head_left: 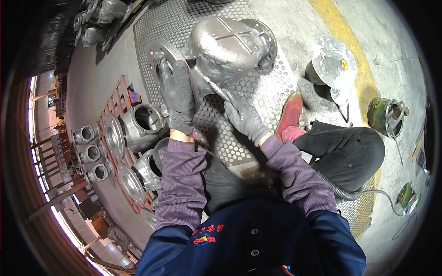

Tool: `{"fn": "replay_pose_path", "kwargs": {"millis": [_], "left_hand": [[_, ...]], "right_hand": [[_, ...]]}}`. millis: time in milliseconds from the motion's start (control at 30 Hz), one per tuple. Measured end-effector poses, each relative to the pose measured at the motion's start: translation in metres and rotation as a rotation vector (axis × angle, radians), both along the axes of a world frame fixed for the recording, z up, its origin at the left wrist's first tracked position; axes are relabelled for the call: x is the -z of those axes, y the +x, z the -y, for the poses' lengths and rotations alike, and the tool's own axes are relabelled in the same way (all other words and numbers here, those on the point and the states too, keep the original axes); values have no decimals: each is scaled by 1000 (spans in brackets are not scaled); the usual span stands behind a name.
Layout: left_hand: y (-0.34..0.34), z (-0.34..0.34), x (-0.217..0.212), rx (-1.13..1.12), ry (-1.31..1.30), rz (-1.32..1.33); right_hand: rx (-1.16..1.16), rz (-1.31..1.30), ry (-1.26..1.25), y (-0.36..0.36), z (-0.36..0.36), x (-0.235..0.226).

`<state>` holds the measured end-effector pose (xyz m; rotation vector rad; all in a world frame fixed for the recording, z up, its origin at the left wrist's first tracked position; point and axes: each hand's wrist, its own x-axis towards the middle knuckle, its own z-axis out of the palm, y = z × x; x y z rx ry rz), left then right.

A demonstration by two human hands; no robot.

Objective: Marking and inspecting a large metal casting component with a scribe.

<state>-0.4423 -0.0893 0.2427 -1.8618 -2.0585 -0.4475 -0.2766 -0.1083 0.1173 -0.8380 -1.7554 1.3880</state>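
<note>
A large grey metal casting with a rounded body (225,46) lies before me, like a valve or pump housing, with a round flange (166,46) at each end. My left hand (177,89), in a grey glove, lies against the left flange with its fingers stretched along the face and slightly apart. In my gloved right hand (246,117) is a slim hand tool (214,87), gripped by its lower end. Its pale tip touches or nearly touches the casting just behind the left flange; the exact kind of tool is unclear.
The casting sits on a perforated metal plate (152,27). To the right are a bucket with a whitish top (331,60) and a green can (384,117). More flanged castings (140,122) stand on a red pallet at left. A corrugated hose (338,191) runs by my right leg.
</note>
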Motion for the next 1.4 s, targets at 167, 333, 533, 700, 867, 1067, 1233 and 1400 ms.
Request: {"fn": "replay_pose_path", "kwargs": {"millis": [167, 333, 533, 700, 867, 1067, 1233, 1400], "left_hand": [[-2, -8, 3, 25, 116, 653], [-9, -14, -7, -10, 31, 16], [-13, -14, -6, -33, -15, -82], [-24, -7, 5, -24, 62, 171], [-20, -17, 8, -93, 114, 249], [-27, -18, 18, -34, 114, 101], [1, -23, -7, -101, 176, 927], [-16, -15, 0, -154, 186, 972]], "right_hand": [[-10, 35, -16, -6, -12, 0], [-119, 51, -221, -10, -15, -8], [24, 88, 27, -11, -17, -10], [-151, -83, -398, -17, -1, -25], [-61, -258, -592, -19, 24, -24], [-56, -320, -504, -21, 22, -29], [-57, -227, -506, -23, 16, -20], [-72, -178, -661, -23, 6, -53]]}}
